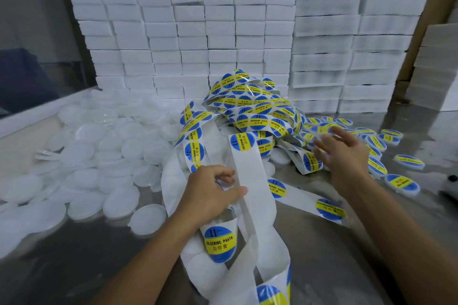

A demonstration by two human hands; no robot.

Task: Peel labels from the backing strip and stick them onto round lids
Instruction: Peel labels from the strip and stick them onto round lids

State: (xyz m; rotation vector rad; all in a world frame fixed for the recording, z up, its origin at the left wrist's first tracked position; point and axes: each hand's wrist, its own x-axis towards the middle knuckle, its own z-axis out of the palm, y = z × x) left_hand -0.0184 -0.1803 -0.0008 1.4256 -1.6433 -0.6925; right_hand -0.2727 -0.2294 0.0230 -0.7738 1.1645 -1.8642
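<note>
Pinching backing strip (250, 181), left fingers (223, 177)

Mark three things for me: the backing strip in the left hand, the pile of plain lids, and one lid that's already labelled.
backing strip (250, 171): head view, bare white stretch beside the left thumb.
plain lids (81, 156): head view, middle of the pile.
labelled lid (409, 161): head view, its blue-and-yellow label.
</note>
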